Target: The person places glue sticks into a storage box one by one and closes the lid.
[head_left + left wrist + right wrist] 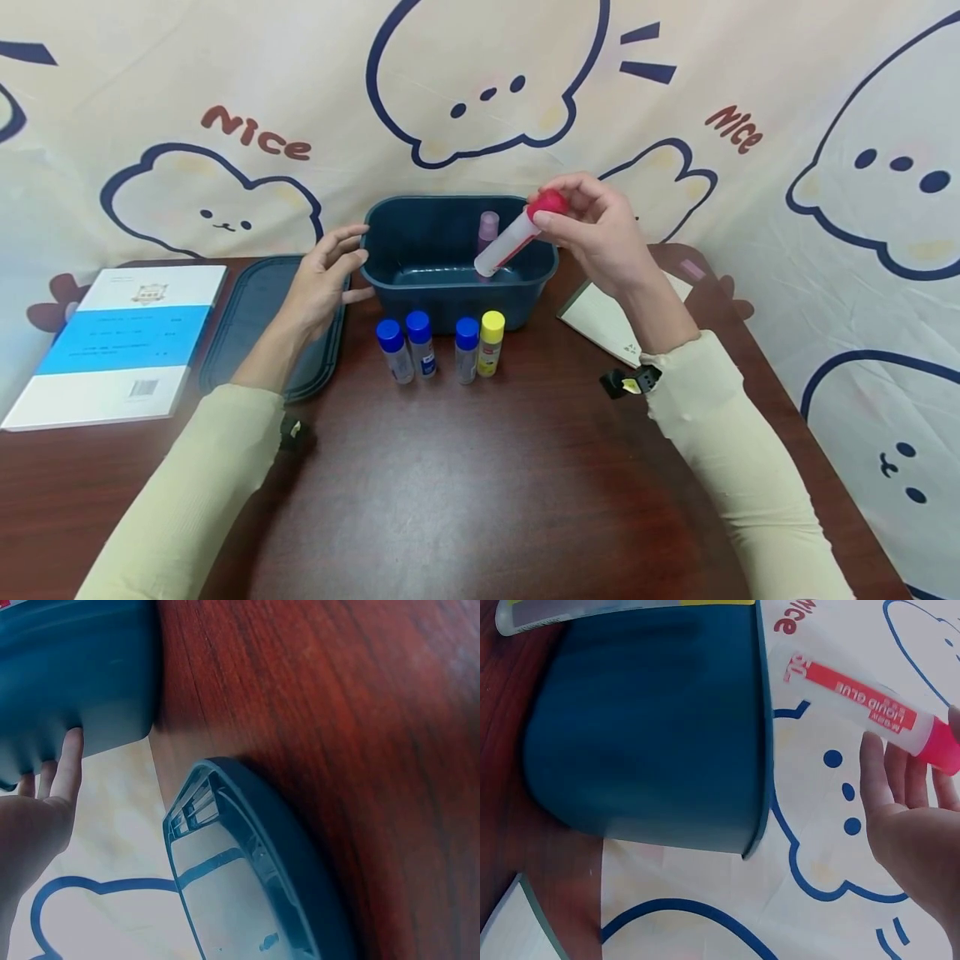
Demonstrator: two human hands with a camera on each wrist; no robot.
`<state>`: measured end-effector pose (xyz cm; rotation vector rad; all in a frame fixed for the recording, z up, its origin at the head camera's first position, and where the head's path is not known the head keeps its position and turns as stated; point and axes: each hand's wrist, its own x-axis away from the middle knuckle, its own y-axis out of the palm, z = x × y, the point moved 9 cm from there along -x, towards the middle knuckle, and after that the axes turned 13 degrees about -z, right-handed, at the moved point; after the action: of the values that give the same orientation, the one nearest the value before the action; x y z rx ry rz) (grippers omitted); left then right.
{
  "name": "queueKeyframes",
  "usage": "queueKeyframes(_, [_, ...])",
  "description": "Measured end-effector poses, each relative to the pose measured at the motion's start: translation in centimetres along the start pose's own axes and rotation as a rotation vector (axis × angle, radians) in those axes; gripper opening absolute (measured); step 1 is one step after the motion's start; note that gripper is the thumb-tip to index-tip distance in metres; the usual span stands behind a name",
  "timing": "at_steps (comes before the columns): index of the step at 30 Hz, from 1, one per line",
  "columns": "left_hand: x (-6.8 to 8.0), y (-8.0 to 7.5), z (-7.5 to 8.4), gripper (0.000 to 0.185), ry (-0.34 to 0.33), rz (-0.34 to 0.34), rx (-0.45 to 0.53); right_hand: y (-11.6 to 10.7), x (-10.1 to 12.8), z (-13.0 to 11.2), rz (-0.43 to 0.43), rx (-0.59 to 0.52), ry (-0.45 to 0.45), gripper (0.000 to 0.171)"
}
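Red lettering on the glue tube [855, 694] shows only right-wrist view.

Staged desk set-up, not a lived-in room: wooden table [480, 483] backed by cartoon-print cloth [150, 125], book [120, 342] at 9 o'clock, notebook [607, 321] at 2 o'clock.

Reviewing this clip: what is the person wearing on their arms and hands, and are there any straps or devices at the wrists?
Both arms wear long, pale yellowish-green knit sleeves that end at the wrists. The left hand and right hand are bare: no gloves or rings are visible. A small black device with a yellow mark sits at the right cuff, and a similar dark one sits under the left sleeve.
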<state>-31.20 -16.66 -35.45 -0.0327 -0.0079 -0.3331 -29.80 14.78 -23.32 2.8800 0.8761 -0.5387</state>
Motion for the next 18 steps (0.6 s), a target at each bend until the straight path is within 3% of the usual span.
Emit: queueKeyframes(18, [0.1, 0.0, -0.1, 0.045, -0.003, 0.008, -0.011, 0.3, -1.8, 4.1, 0.067, 0.068, 0.150, 0.030])
